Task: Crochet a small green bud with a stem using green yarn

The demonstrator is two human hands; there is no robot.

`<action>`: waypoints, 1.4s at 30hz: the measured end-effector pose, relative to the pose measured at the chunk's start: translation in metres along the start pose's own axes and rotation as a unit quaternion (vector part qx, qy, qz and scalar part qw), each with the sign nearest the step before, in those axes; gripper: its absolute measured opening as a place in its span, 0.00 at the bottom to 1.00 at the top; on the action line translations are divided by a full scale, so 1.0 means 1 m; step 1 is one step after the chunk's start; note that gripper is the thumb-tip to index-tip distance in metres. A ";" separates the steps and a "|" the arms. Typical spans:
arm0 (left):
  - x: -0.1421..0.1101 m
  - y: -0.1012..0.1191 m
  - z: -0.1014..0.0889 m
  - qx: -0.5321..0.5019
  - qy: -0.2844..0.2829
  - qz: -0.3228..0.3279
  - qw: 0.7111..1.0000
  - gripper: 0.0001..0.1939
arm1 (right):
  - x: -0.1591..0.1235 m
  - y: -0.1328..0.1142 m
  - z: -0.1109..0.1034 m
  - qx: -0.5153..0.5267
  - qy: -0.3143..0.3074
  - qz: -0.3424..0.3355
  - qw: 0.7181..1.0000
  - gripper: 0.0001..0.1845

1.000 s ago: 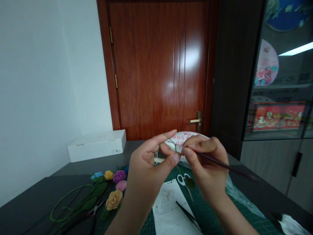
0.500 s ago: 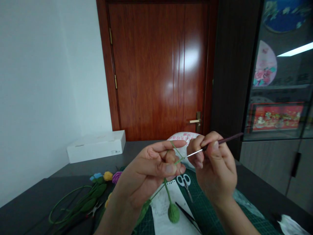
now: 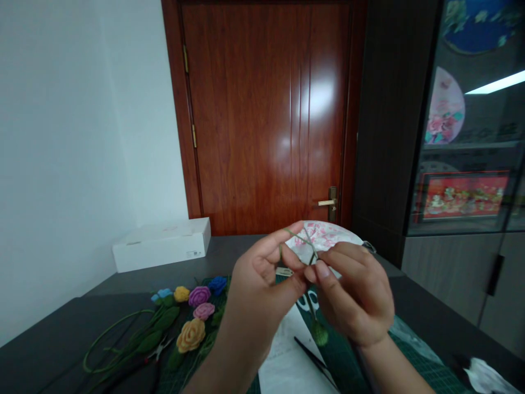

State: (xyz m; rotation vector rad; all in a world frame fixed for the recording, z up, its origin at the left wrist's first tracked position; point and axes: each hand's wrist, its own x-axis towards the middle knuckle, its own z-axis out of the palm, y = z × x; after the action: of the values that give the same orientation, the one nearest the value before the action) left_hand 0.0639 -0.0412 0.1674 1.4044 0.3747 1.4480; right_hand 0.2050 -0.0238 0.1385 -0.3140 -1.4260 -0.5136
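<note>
My left hand point(image 3: 270, 284) pinches green yarn point(image 3: 298, 236), with a strand stretched from its raised index finger. Against its fingertips, my right hand point(image 3: 356, 293) is closed around a crochet hook point(image 3: 310, 242). The hook's thin metal shaft points up and to the left across the yarn, and most of its handle is hidden by the palm. Below the joined fingertips a small round green crocheted piece point(image 3: 320, 332) hangs on a thin stem, blurred by motion. The stitches between the fingers are hidden.
Crocheted flowers point(image 3: 191, 335) and green stems point(image 3: 135, 339) lie at the left beside pliers point(image 3: 158, 350). White scissors point(image 3: 310, 301), black tweezers point(image 3: 314, 358) and paper point(image 3: 283, 350) rest on a green cutting mat point(image 3: 426, 355). A white box point(image 3: 164, 243) and a printed plastic bag point(image 3: 328, 232) stand behind.
My right hand has turned over and come in to meet my left fingertips, swinging the hook upright. My left hand has tilted up. The hanging green piece has moved right and slightly up.
</note>
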 end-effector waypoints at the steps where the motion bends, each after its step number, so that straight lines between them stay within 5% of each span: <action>1: 0.001 0.002 -0.001 -0.040 -0.035 -0.047 0.998 0.25 | 0.000 0.001 -0.001 0.013 0.003 -0.011 1.000 0.15; 5: 0.008 0.009 -0.009 -0.133 -0.102 -0.170 0.971 0.29 | 0.008 0.004 0.005 0.187 0.069 0.072 0.977 0.03; 8: 0.010 0.012 -0.015 -0.155 -0.117 -0.167 0.967 0.29 | 0.017 0.000 0.008 0.326 0.107 0.221 0.913 0.06; 13: 0.011 0.013 -0.020 -0.145 -0.138 -0.150 0.968 0.23 | 0.024 -0.001 0.009 0.481 0.042 0.371 0.793 0.14; 16: 0.012 0.011 -0.019 -0.065 -0.104 -0.082 0.989 0.23 | 0.021 0.000 0.014 0.503 -0.006 0.426 0.752 0.16; 19: 0.013 0.008 -0.016 -0.007 -0.070 -0.020 0.997 0.25 | 0.017 -0.001 0.019 0.478 -0.031 0.422 0.769 0.15; 23: 0.011 0.003 -0.010 0.033 -0.034 0.004 0.999 0.26 | 0.015 -0.003 0.021 0.411 0.015 0.330 0.850 0.10; 28: 0.013 -0.003 -0.011 0.096 -0.067 0.022 0.993 0.28 | 0.013 -0.001 0.017 0.330 0.037 0.292 0.897 0.05; 37: 0.025 0.000 -0.030 0.376 -0.131 0.050 0.916 0.26 | 0.016 0.019 0.007 0.342 0.074 0.370 0.861 0.10; 42: 0.029 0.002 -0.029 0.413 0.026 0.203 0.887 0.12 | 0.016 0.023 0.008 0.375 0.067 0.388 0.839 0.13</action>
State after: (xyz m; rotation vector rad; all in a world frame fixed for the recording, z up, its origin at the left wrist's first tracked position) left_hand 0.0440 -0.0059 0.1770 2.2268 0.8399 1.7580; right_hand 0.2108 -0.0029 0.1576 -0.1840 -1.1309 0.6782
